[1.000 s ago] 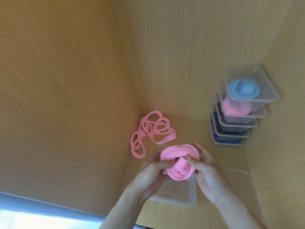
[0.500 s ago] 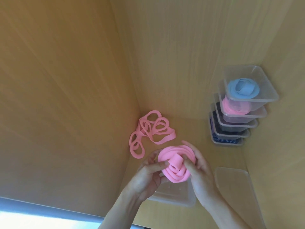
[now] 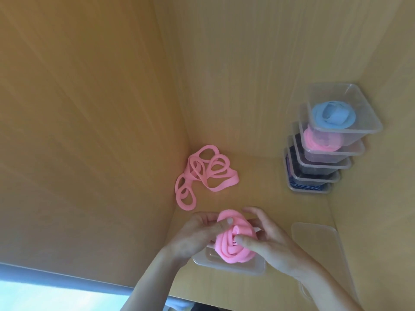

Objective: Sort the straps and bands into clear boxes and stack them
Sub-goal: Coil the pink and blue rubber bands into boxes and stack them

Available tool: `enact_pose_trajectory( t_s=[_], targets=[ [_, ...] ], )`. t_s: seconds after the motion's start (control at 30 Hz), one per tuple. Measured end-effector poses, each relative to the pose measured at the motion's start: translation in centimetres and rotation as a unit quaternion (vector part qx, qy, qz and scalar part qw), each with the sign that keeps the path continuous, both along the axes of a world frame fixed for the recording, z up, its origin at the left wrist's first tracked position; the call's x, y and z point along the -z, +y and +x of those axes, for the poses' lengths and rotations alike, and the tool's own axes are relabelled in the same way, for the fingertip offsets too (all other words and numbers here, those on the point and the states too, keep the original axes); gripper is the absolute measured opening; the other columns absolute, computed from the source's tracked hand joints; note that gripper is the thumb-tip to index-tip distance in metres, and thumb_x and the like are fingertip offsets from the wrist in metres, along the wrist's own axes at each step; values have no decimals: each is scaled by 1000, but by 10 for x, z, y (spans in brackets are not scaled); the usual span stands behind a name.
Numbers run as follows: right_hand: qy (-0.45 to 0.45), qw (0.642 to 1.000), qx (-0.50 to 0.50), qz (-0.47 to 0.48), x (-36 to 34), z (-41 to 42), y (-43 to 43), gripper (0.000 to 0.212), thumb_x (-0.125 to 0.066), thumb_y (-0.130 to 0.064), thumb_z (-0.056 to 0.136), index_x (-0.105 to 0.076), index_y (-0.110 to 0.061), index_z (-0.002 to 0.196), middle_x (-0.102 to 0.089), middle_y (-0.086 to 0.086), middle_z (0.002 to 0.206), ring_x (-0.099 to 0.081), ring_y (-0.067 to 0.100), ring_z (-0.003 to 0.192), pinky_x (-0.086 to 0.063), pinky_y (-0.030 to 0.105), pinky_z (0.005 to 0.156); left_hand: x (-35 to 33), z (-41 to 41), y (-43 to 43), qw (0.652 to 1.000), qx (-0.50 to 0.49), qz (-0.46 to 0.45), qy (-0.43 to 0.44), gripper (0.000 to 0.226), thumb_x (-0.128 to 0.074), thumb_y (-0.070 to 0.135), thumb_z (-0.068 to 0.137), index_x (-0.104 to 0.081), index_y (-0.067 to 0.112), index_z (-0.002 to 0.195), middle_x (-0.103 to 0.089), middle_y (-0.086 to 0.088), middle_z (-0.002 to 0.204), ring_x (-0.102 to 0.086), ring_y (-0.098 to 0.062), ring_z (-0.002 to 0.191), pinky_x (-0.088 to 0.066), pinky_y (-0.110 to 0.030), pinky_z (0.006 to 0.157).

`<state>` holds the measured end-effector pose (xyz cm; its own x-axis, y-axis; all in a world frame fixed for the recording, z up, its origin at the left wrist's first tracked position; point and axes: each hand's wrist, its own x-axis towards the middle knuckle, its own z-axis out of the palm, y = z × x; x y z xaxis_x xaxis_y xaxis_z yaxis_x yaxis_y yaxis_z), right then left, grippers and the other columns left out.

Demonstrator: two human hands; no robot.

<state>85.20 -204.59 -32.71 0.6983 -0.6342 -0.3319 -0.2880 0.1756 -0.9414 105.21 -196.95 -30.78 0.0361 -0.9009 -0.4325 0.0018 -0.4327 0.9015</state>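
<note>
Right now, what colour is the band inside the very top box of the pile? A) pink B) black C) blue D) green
C: the topmost clear box holds a coiled blue band, while the left hand and right hand grip the pink roll.

Forearms reach in from the near edge; left hand (image 3: 197, 236) and right hand (image 3: 271, 243) grip the pink coil (image 3: 225, 250), thumbs on top.
</note>
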Motion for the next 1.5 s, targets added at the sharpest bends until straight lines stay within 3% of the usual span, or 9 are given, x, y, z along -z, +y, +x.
enact_pose_trajectory(
  t_s=[0.13, 0.33, 0.53, 0.67, 0.77, 1.03, 1.17, 1.33, 1.5],
  targets=[
    [36, 998, -8, 45, -4, 6, 7, 65, -78, -53, 72, -53, -43, 131, -65, -4, 120, -72, 14, 97, -61, 37, 67, 12, 5, -4, 993, -84, 5, -78, 56, -77, 55, 76, -62, 29, 124, -72, -8, 109, -71, -22, 102, -57, -40, 93],
    [118, 991, 66, 24, 2, 14, 8, 60, -71, -66, 66, -58, -27, 108, -70, -5, 101, -72, 10, 79, -58, 29, 60, 33, 11, 3, 991, -122, -36, -36, 40, -71, 38, 78, -66, 26, 116, -71, -3, 109, -70, -19, 102, -58, -39, 91],
    [172, 977, 117, -35, 22, 28, 11, 73, -67, -81, 54, -54, -28, 103, -71, -8, 97, -69, 8, 86, -59, 34, 77, 39, 5, 12, 987, -84, -82, -112, 37, -66, 29, 78, -62, 28, 115, -70, 15, 107, -64, -2, 109, -51, -18, 90],
    [293, 944, 94, -116, 33, 42, 25, 73, -64, -81, 68, -50, -28, 116, -61, -8, 114, -65, 12, 95, -53, 27, 79, 49, 15, 21, 937, -23, -141, -319, 35, -65, 29, 86, -57, 33, 120, -53, 25, 123, -45, 7, 125, -35, -5, 98],
    [387, 899, 69, -195, 36, 51, 33, 80, -53, -81, 78, -49, -21, 132, -61, -1, 124, -66, 20, 101, -52, 28, 77, 59, 14, 24, 898, 45, -201, -389, 33, -63, 31, 89, -61, 32, 122, -43, 28, 135, -19, 9, 142, -17, -12, 115],
    [419, 877, 104, -211, 18, 49, 46, 74, -42, -80, 86, -53, -21, 128, -62, 2, 123, -61, 24, 111, -47, 30, 79, 88, 12, 36, 903, 124, -165, -377, 57, -49, 60, 90, -39, 46, 144, -3, 18, 167, 18, 5, 149, -11, -36, 125],
    [400, 862, 194, -245, 6, 27, 49, 37, -52, -63, 92, -59, -29, 105, -66, -8, 99, -64, 16, 90, -50, 28, 70, 99, 14, 38, 902, 122, -179, -373, 55, -50, 61, 91, -38, 48, 143, 0, 19, 167, 18, 5, 149, -17, -41, 124],
    [462, 812, 258, -247, 18, -17, 44, 14, -60, -37, 93, -59, -26, 86, -56, -7, 90, -57, 14, 77, -44, 27, 66, 104, 13, 37, 902, 116, -183, -372, 57, -50, 62, 90, -39, 47, 144, -2, 20, 167, 18, 5, 148, -11, -38, 125],
    [583, 738, 199, -276, 52, -39, 38, 24, -58, -50, 93, -61, -26, 96, -42, -2, 101, -54, 19, 102, -43, 27, 83, 105, 13, 35, 896, 127, -171, -389, 58, -51, 60, 90, -36, 48, 146, 0, 22, 165, 20, 5, 148, -4, -34, 125]
  ],
)
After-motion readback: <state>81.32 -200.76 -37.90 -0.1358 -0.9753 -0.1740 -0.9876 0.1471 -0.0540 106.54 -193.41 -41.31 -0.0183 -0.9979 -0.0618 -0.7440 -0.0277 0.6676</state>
